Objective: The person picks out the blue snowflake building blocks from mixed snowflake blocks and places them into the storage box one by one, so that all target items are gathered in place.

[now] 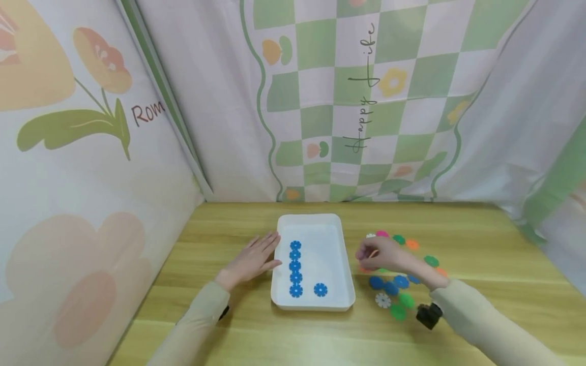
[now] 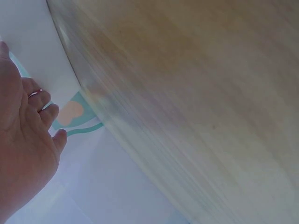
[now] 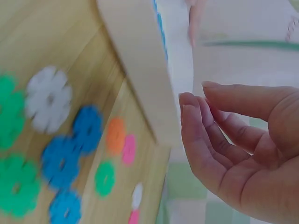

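Your left hand (image 1: 251, 260), fingers extended, touches the tray (image 1: 320, 254); your right hand (image 1: 386, 253), loosely curled, seems empty. Pinch the blue discs (image 1: 376, 282) at lower right (probably light, stiff plastic) by their notched rims.

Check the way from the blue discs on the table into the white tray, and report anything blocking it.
Just the raised right-hand wall of the white tray, which the blue discs must clear. Nothing else visible stands between; the right hand is beyond them, off that path.
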{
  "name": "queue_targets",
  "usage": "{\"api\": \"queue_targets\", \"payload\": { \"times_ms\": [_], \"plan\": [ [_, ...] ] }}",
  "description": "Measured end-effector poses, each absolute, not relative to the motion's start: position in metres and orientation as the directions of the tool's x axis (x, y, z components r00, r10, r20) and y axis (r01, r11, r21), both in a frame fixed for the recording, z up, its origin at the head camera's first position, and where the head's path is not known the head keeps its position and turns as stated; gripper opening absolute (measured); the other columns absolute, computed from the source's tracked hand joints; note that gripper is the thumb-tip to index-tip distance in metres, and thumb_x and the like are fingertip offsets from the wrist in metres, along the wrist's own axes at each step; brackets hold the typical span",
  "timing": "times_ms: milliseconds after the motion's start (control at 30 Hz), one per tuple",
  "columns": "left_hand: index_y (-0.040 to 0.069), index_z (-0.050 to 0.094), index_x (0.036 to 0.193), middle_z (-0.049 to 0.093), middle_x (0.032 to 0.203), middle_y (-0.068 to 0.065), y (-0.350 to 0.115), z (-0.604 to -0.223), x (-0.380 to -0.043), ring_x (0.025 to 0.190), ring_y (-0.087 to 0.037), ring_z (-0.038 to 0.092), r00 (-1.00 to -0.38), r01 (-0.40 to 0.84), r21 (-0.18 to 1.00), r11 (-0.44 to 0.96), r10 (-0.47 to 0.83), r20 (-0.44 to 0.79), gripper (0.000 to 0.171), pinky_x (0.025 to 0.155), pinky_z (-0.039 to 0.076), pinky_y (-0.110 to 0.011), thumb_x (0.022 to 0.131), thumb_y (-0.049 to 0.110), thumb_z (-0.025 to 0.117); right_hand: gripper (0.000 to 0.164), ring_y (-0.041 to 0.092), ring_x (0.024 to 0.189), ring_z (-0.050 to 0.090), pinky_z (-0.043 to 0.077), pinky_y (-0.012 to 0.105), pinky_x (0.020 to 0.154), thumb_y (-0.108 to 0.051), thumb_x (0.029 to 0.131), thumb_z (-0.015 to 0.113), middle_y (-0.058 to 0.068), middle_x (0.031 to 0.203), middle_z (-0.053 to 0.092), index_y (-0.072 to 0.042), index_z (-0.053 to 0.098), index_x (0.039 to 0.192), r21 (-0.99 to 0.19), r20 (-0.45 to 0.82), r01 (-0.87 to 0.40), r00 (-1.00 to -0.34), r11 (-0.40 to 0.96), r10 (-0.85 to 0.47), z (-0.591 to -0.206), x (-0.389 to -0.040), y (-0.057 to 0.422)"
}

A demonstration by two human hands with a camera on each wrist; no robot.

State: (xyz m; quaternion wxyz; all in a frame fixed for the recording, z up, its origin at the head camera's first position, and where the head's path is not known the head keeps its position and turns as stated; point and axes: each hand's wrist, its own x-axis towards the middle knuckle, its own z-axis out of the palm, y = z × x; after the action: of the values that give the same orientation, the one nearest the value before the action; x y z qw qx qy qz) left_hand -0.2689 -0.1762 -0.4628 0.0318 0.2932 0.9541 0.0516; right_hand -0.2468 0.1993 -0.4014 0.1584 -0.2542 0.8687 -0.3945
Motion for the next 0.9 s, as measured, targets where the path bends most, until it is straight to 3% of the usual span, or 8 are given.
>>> {"api": "queue_targets", "payload": {
  "times_ms": [267,500,700,900],
  "plan": [
    [0.006,0.022,0.158,0.021,0.166,-0.011,-0.177,-0.464,-0.27,0.154,-0.029,0.023,-0.819,0.57,0.1,0.815,0.574,-0.009,0.074,0.126,0.021,-0.049,0.103,0.053,0.039,0.021,0.006,0.083,0.062,0.057,0.024,0.067,-0.01,0.09,0.069,0.011,0.096,0.067,0.006,0.062,0.103,-0.742,-0.054,-0.27,-0.888,0.613,-0.456,-0.418,-0.24,0.257],
    [0.008,0.018,0.159,0.017,0.167,-0.009,-0.178,-0.468,-0.273,0.155,-0.027,0.021,-0.819,0.57,0.086,0.817,0.573,-0.019,0.075,0.127,0.019,-0.047,0.103,0.056,0.035,0.019,0.002,0.079,0.062,0.055,0.017,0.069,-0.009,0.086,0.073,0.01,0.093,0.07,0.003,0.065,0.098,-0.622,0.014,-0.295,-0.931,0.725,-0.366,-0.437,-0.232,0.296],
    [0.007,0.019,0.158,0.019,0.166,-0.01,-0.179,-0.468,-0.273,0.154,-0.029,0.023,-0.82,0.57,0.096,0.816,0.573,-0.01,0.075,0.127,0.019,-0.048,0.104,0.055,0.036,0.024,0.011,0.079,0.065,0.054,0.016,0.068,-0.01,0.081,0.076,0.01,0.092,0.071,0.002,0.066,0.098,-0.573,-0.014,-0.269,-0.941,0.774,-0.337,-0.445,-0.229,0.311],
    [0.007,0.018,0.159,0.017,0.167,-0.009,-0.18,-0.468,-0.272,0.155,-0.028,0.022,-0.821,0.567,0.088,0.819,0.571,-0.024,0.076,0.127,0.019,-0.048,0.103,0.057,0.035,0.028,0.009,0.076,0.061,0.051,0.016,0.066,-0.013,0.077,0.08,0.007,0.088,0.07,0.001,0.067,0.097,-0.53,-0.036,-0.247,-0.949,0.811,-0.313,-0.448,-0.228,0.313]
  ]
}}
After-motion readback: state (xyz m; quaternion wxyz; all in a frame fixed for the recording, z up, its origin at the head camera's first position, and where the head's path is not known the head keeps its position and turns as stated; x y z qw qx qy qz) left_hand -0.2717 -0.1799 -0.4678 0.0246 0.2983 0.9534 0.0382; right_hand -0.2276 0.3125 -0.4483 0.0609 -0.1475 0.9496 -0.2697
